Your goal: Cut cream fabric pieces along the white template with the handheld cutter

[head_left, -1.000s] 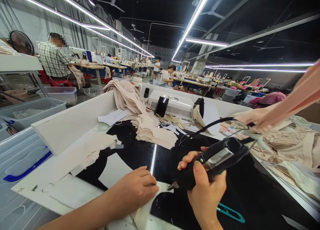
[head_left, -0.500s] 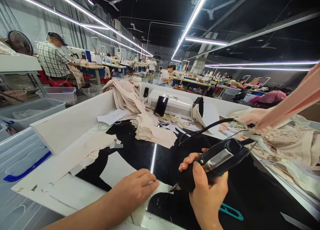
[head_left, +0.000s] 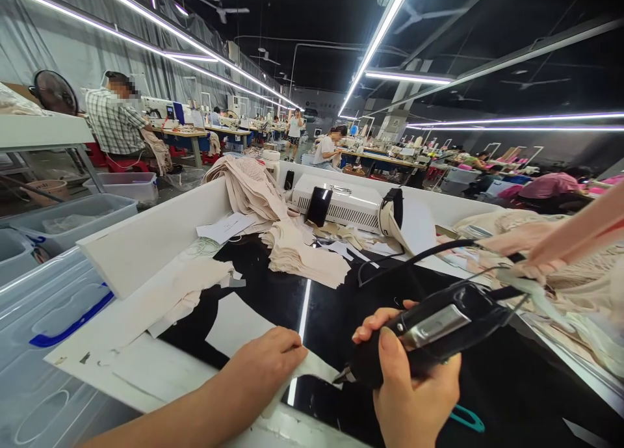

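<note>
Right hand [head_left: 409, 396] gripping cutter [head_left: 429, 334], left hand [head_left: 263, 370] pinning fabric [head_left: 312, 368]

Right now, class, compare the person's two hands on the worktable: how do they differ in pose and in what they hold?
The left hand lies flat, palm down, pressing a white sheet; the right hand is curled around a black corded tool. The left hand grips nothing; the right hand holds the tool with its tip angled down at the sheet. Both are bare and work over the glossy black tabletop.
</note>
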Demonstrator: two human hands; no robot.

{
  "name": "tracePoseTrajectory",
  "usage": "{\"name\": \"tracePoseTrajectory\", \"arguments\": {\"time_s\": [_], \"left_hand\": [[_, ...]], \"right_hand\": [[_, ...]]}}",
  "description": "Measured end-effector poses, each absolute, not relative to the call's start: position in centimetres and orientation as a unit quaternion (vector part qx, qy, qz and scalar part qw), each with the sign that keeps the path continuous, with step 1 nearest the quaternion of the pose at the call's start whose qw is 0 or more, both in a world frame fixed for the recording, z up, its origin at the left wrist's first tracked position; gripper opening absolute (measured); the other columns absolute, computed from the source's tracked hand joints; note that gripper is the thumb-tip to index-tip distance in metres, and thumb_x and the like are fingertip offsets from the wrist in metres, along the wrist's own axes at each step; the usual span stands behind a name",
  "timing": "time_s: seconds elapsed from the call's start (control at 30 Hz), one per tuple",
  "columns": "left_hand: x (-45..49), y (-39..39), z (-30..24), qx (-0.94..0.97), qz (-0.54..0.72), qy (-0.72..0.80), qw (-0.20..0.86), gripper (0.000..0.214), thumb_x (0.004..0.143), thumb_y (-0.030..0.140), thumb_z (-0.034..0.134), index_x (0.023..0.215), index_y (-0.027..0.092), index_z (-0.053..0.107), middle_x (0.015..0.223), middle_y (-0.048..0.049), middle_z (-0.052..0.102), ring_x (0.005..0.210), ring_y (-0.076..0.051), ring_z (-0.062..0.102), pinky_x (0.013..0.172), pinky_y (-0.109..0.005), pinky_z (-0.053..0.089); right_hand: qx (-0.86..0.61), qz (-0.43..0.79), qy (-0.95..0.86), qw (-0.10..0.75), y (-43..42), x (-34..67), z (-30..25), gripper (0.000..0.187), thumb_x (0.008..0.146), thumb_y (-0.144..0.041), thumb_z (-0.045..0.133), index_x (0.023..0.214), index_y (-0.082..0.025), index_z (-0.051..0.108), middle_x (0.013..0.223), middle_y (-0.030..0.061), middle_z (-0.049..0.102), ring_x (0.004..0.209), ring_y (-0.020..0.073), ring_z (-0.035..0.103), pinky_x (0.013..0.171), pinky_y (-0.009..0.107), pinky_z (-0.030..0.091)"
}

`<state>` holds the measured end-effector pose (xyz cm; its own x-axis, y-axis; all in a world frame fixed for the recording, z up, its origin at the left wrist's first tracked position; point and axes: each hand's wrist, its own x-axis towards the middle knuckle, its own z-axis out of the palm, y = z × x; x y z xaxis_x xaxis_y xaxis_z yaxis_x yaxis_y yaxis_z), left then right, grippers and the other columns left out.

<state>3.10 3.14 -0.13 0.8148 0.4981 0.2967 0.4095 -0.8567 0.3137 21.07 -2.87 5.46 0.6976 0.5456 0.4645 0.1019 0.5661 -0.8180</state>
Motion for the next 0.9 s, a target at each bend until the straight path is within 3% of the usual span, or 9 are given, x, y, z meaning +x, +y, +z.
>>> {"name": "tracePoseTrajectory", "arguments": {"time_s": [0.13, 0.37, 0.47, 0.57, 0.63, 0.9], "left_hand": [[2.7, 3.2, -0.1, 0.95, 0.174, 0.234, 0.112, 0.045, 0.075, -0.01, 0.059, 0.11, 0.018, 0.062, 0.121, -0.0068, 0.068, 0.103, -0.022, 0.068, 0.08, -0.027, 0.06], [3.1, 2.8, -0.6, 0.957, 0.15, 0.241, 0.05, 0.038, 0.084, -0.008, 0.062, 0.112, 0.019, 0.061, 0.11, -0.0038, 0.07, 0.096, -0.021, 0.069, 0.078, -0.028, 0.059], [3.6, 2.3, -0.9, 0.96, 0.147, 0.237, -0.01, 0.027, 0.091, 0.011, 0.075, 0.112, 0.019, 0.061, 0.105, -0.0053, 0.07, 0.093, -0.025, 0.069, 0.078, -0.033, 0.06], [3.9, 1.9, -1.0, 0.961, 0.159, 0.224, -0.043, 0.047, 0.085, 0.04, 0.087, 0.119, 0.02, 0.061, 0.105, -0.0066, 0.07, 0.096, -0.027, 0.069, 0.087, -0.041, 0.059], [3.9, 1.7, -1.1, 0.961, 0.171, 0.214, -0.049, 0.058, 0.082, 0.049, 0.089, 0.123, 0.021, 0.06, 0.106, -0.007, 0.07, 0.1, -0.028, 0.068, 0.094, -0.045, 0.057], [3.4, 1.7, -1.2, 0.959, 0.201, 0.195, -0.048, 0.06, 0.081, 0.048, 0.09, 0.125, 0.02, 0.061, 0.115, -0.0104, 0.068, 0.106, -0.028, 0.066, 0.096, -0.042, 0.055]], "right_hand": [[-0.446, 0.137, -0.362, 0.807, -3.0, 20.9, 5.5, 0.039, 0.085, -0.026, 0.082, 0.115, -0.024, 0.057, 0.077, -0.0026, 0.071, 0.058, 0.0151, 0.067, 0.055, 0.031, 0.06], [-0.446, 0.14, -0.371, 0.803, -3.3, 20.9, 5.1, 0.039, 0.084, -0.027, 0.082, 0.114, -0.025, 0.058, 0.079, -0.0014, 0.072, 0.059, 0.0158, 0.069, 0.055, 0.031, 0.06], [-0.445, 0.141, -0.371, 0.803, -3.3, 20.8, 4.9, 0.039, 0.085, -0.027, 0.082, 0.115, -0.025, 0.058, 0.08, -0.0012, 0.072, 0.06, 0.0155, 0.069, 0.056, 0.031, 0.061], [-0.442, 0.142, -0.376, 0.802, -3.4, 20.7, 4.8, 0.039, 0.085, -0.027, 0.081, 0.116, -0.025, 0.058, 0.08, -0.0014, 0.072, 0.06, 0.015, 0.069, 0.058, 0.031, 0.062], [-0.442, 0.14, -0.38, 0.8, -3.5, 20.7, 4.8, 0.038, 0.086, -0.027, 0.081, 0.115, -0.025, 0.057, 0.079, -0.0014, 0.072, 0.06, 0.0151, 0.069, 0.058, 0.031, 0.062], [-0.452, 0.146, -0.364, 0.801, -3.6, 20.6, 4.9, 0.04, 0.083, -0.028, 0.083, 0.113, -0.025, 0.058, 0.078, -0.0011, 0.072, 0.059, 0.0161, 0.069, 0.056, 0.032, 0.061]]}}
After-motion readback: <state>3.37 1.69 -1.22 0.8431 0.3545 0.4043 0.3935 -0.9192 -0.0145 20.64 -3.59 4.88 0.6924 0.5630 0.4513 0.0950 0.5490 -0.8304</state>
